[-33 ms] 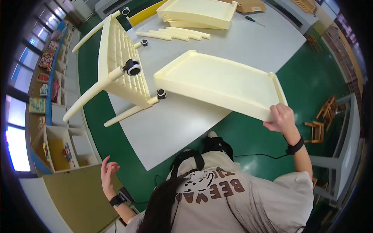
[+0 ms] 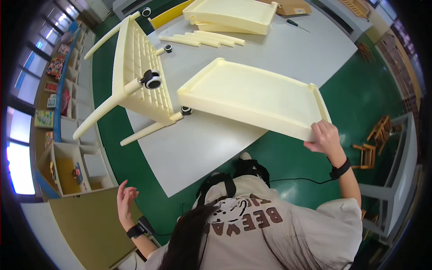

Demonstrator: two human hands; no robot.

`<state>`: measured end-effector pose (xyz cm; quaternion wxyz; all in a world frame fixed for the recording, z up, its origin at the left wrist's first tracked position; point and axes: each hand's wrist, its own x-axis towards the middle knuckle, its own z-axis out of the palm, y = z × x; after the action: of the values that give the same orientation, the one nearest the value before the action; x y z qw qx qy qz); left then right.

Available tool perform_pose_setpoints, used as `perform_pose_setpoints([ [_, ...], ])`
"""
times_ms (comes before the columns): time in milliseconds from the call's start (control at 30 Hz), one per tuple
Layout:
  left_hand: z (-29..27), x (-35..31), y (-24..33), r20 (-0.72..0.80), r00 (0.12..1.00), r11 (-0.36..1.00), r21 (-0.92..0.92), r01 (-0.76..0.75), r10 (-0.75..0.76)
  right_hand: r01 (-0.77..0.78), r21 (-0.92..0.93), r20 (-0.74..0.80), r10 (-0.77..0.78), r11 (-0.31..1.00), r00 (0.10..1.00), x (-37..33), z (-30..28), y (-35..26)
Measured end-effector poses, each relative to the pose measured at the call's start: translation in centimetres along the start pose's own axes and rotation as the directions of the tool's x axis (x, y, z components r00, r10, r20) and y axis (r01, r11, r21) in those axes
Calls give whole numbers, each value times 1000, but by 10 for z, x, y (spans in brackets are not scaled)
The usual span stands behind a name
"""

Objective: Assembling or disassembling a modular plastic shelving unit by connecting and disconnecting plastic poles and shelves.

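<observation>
One cream tray (image 2: 256, 92), near corner hidden within the gripping right hand (image 2: 326, 137), left hand (image 2: 125, 201) free, half-curled

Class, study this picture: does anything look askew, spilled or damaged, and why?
The wheeled frame looks odd: it lies tipped on its side on the table, casters pointing sideways instead of down. The tray in the right hand juts past the table edge. No spill or damage shows.

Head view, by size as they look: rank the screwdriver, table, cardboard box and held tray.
1. Table
2. Held tray
3. Cardboard box
4. Screwdriver

The box and screwdriver lie farther from the camera than the tray, which shrinks them here.
</observation>
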<state>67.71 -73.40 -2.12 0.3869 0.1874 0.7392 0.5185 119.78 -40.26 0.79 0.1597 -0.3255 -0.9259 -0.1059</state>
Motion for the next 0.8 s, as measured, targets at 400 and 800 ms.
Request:
perform_pose_setpoints([
  [400,91,-14,25,-27,1000,996,93,7,-4,176,164,188,-206,971,960,4,124,167],
  [800,108,-6,79,79,994,944,314,-101,80,224,212,270,-277,951,922,41,182,221],
])
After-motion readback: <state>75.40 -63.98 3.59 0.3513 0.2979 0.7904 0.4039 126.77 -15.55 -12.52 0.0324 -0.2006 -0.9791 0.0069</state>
